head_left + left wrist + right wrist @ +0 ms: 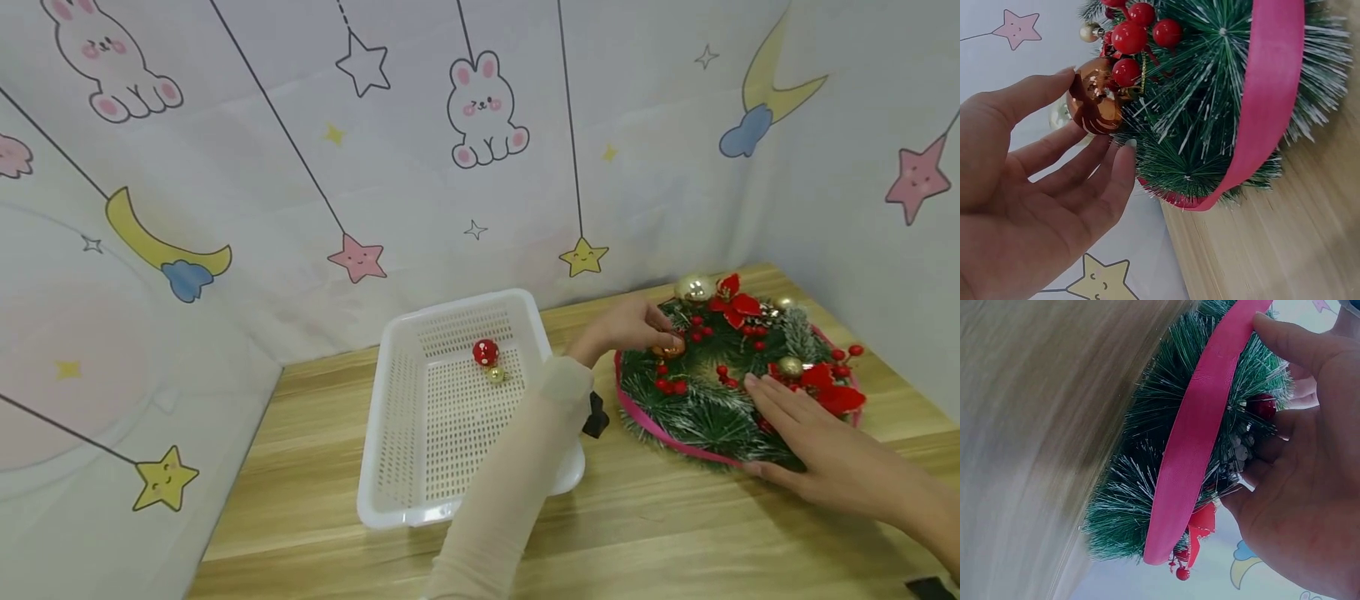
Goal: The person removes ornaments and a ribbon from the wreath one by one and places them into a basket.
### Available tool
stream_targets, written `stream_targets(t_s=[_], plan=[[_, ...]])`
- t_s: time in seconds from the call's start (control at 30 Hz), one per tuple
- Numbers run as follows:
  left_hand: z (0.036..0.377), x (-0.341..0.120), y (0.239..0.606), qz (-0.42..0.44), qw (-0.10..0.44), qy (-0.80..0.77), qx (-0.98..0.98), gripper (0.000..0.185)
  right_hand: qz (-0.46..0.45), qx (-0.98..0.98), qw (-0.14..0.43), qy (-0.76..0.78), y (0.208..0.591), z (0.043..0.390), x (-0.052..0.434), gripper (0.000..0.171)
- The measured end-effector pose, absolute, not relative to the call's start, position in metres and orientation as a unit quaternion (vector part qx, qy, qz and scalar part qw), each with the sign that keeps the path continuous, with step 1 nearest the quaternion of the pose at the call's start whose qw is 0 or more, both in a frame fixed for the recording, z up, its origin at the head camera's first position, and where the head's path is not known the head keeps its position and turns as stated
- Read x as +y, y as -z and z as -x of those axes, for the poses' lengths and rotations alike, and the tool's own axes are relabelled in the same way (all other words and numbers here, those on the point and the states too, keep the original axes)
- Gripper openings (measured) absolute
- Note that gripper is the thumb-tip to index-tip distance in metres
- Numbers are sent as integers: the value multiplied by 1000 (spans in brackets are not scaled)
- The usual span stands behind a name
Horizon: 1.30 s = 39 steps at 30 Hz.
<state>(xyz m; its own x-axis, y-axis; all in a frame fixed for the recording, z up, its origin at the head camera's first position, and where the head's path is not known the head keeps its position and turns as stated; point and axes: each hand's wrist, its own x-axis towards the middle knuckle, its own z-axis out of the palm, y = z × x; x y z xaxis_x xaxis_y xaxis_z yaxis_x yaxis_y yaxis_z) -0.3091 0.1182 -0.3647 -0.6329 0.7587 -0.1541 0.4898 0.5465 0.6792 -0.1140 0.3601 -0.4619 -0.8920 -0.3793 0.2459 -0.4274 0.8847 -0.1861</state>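
Observation:
A green wreath [705, 417] lies on the table at the right, edged with a pink ribbon [1272, 94] and dressed with red berries, red flowers [828, 390] and gold balls. At its left side my left hand [633, 325] pinches a shiny copper-coloured Christmas ball [1096, 97] between thumb and fingers, against the greenery beside a cluster of red berries [1130, 37]. My right hand [825, 437] rests on the wreath's near right part with fingers extended. In the right wrist view its thumb [1291, 340] touches the ribbon's edge; the fingertips are partly hidden in the needles.
Left of the wreath stands a white plastic basket [375, 433], holding a red ball with white spots [486, 352] and a small gold ball [496, 375]. My left forearm passes over its right side. A patterned cloth [420, 200] hangs behind the wooden table [300, 467].

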Motion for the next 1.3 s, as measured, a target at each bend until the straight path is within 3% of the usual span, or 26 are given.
stream_targets(t_s=[0.87, 1.3], plan=[[305, 116, 359, -376, 201, -269, 864, 27, -193, -968, 85, -132, 462, 113, 357, 110], [299, 118, 343, -426, 202, -253, 845, 26, -182, -969, 72, -150, 462, 112, 355, 109]])
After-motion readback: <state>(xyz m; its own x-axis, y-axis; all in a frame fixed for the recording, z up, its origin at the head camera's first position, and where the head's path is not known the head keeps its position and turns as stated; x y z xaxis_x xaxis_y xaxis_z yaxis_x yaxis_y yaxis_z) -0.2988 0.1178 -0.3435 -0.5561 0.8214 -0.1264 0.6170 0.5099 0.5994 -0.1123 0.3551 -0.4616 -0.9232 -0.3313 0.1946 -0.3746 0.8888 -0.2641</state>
